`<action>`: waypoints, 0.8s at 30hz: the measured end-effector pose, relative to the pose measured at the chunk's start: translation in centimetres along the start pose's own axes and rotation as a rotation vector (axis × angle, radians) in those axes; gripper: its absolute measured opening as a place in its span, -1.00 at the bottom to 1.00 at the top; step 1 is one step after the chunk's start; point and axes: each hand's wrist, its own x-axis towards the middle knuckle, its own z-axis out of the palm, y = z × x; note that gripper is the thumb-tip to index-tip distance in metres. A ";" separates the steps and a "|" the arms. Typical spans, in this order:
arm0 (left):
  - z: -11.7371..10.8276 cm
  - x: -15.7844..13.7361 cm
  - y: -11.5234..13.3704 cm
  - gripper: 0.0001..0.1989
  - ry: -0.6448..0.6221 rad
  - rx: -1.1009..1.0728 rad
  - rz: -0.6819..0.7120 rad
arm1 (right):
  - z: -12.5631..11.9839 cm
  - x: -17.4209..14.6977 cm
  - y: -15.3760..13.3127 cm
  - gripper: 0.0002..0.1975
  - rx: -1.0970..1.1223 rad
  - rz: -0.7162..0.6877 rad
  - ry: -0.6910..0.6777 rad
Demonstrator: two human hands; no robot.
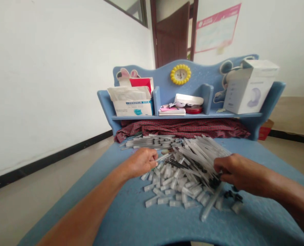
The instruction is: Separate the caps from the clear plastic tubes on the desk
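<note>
My left hand [143, 162] is closed, and a thin translucent plastic tube [164, 157] points out from its fingertips to the right. My right hand [231, 172] has curled fingers beside some black pieces [215, 181]; whatever they pinch is hidden. Just below it, a longer clear tube [210, 204] slants toward the near edge. Between the hands lies a pile of short translucent sleeves [171, 184], with thin black rods [179, 164] across it. Long clear tubes [203, 150] are heaped behind the right hand. Tubes with black parts [154, 141] lie in a bunch at the back left.
The blue table [121, 212] has a raised shelf [208, 115] holding a mask box [133, 106], papers [171, 111], a red tin [193, 110] and a white carton [248, 89]. A checked cloth [182, 128] lies beneath. Small black caps [233, 195] sit near the right wrist.
</note>
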 end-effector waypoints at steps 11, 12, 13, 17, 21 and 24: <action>-0.5 -0.2 0.0 -0.89 0.049 0.085 -0.049 | 0.2 -0.2 0.0 -0.86 -0.005 -0.007 0.033; -0.5 -0.2 0.1 -0.88 0.042 0.096 -0.051 | 0.2 -0.1 0.0 -0.85 -0.013 -0.011 0.058; -0.5 -0.2 0.1 -0.87 0.037 0.109 -0.055 | 0.2 -0.1 -0.1 -0.84 -0.020 -0.011 0.078; 0.0 -0.1 -0.1 -0.90 0.025 0.163 -0.083 | 0.3 0.0 -0.6 -0.82 -0.011 -0.025 0.120; 0.8 0.2 -0.6 -0.95 0.024 0.186 -0.089 | 0.5 0.1 -0.8 -0.80 0.022 -0.041 0.166; 0.9 0.4 -0.8 -0.94 0.047 0.178 -0.087 | 0.6 0.0 -0.7 -0.76 0.027 -0.075 0.237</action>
